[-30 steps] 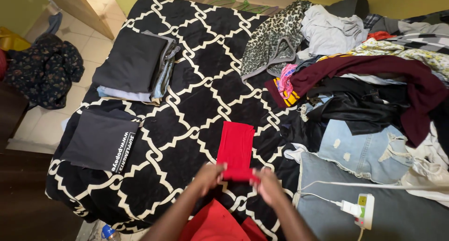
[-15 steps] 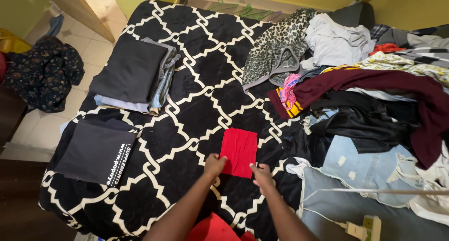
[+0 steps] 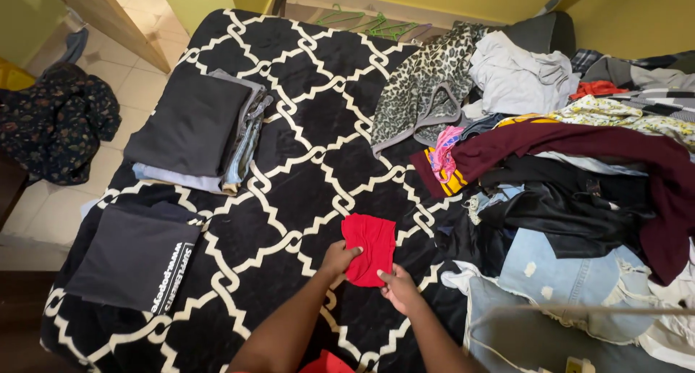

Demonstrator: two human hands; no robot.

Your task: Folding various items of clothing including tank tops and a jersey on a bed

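Observation:
A small red garment [image 3: 371, 244], folded into a compact rectangle, lies on the black bedspread with the white lattice pattern [image 3: 304, 149]. My left hand [image 3: 339, 257] grips its lower left edge, thumb on top. My right hand [image 3: 398, 286] pinches its lower right corner. Both forearms reach in from the bottom of the view. Red fabric [image 3: 327, 362] shows at the very bottom between my arms.
A stack of folded dark and grey clothes [image 3: 195, 130] sits at the upper left, a folded black garment with white print [image 3: 134, 257] below it. A heap of unfolded clothes [image 3: 565, 170] covers the right side, with a leopard-print piece [image 3: 423, 87]. Dark floral cloth [image 3: 54, 123] lies on the floor.
The red garment was a long strip a second ago; it has been folded down into a shorter rectangle. My hands stayed on its near edge. The camera view shifted slightly.

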